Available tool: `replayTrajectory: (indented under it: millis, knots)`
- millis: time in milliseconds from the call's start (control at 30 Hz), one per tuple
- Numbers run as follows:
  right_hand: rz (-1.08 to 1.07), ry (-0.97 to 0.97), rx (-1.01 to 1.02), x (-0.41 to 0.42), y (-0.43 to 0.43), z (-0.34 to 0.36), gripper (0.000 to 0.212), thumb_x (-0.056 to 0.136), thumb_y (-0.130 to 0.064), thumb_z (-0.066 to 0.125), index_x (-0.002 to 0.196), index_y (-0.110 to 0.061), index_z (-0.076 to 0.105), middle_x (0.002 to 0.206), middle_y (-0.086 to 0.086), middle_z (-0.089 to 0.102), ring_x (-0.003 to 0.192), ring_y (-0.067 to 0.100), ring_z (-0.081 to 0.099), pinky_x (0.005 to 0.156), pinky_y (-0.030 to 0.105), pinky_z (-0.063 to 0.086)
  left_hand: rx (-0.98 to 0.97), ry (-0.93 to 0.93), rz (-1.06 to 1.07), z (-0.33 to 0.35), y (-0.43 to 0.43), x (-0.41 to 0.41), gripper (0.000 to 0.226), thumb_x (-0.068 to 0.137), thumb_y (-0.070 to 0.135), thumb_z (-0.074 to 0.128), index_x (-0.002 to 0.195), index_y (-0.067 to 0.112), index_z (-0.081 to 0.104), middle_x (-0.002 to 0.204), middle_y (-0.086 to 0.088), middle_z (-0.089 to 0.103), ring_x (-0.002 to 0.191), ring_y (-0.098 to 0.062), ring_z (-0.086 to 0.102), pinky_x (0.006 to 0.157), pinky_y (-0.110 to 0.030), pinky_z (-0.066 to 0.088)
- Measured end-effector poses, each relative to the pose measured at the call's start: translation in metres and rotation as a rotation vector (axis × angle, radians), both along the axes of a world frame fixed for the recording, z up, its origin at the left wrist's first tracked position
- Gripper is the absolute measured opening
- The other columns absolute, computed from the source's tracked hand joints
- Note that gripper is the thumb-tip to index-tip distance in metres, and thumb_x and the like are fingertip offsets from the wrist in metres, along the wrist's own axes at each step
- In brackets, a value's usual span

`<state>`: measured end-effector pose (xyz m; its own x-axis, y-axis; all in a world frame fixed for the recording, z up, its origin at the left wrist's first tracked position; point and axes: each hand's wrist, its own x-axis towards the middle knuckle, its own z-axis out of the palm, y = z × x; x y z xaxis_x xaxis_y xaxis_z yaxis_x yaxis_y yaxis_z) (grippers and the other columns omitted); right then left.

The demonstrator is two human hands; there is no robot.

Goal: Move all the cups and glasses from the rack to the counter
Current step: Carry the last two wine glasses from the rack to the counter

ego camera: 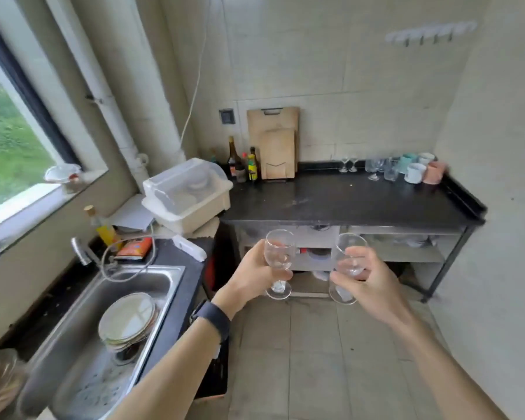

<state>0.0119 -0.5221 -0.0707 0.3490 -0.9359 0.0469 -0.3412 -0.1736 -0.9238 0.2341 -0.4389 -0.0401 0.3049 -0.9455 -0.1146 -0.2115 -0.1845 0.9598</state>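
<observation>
Gripping in left hand (252,277) a stemmed glass (279,253) and in right hand (373,286) a second glass (350,247) at 6 o'clock, carrying both toward counter (346,201) at 12 o'clock, probably needing upright placing beside cups (412,171) at 1 o'clock.

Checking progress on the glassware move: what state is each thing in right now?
Left grip, curled round the left wine glass.
Left wine glass, upright, held in the air, empty.
Right grip, curled round the right wine glass.
Right wine glass, tilted, held in the air, empty.
Cups, grouped at the far right end of the counter.
Plates, stacked in the sink.
Cutting boards, leaning against the wall.
</observation>
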Motion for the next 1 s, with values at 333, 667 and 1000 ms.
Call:
replayTrajectory:
  millis: [333,667,1000]
  knots:
    - [-0.112,0.094,0.071,-0.062,-0.149,-0.025,0.045,0.076,-0.038,0.084,0.106,-0.043,0.052,0.1,-0.022,0.07,0.082,-0.01,0.064,0.073,0.025,0.046,0.085,0.055,-0.134,-0.037,-0.18,-0.048,0.056,0.073,0.006,0.083,0.121,0.023,0.057,0.1,0.005,0.068,0.078,-0.003,0.067,0.069,-0.026,0.055]
    - [-0.182,0.14,0.127,-0.021,-0.341,-0.06,0.053,0.071,-0.049,0.082,0.113,-0.045,0.05,0.109,-0.02,0.068,0.087,0.0,0.065,0.08,0.029,0.049,0.092,0.061,-0.166,-0.08,-0.392,-0.013,0.055,0.074,0.005,0.084,0.119,0.02,0.056,0.106,0.0,0.066,0.089,-0.015,0.062,0.063,-0.021,0.052]
    - [-0.249,0.137,0.228,0.026,-0.521,-0.087,0.055,0.077,-0.04,0.081,0.121,-0.037,0.048,0.115,-0.016,0.066,0.087,-0.005,0.063,0.069,0.016,0.042,0.152,0.008,-0.176,-0.101,-0.586,0.028,0.055,0.074,0.006,0.084,0.119,0.02,0.055,0.109,0.002,0.064,0.098,-0.018,0.063,0.087,-0.039,0.056]
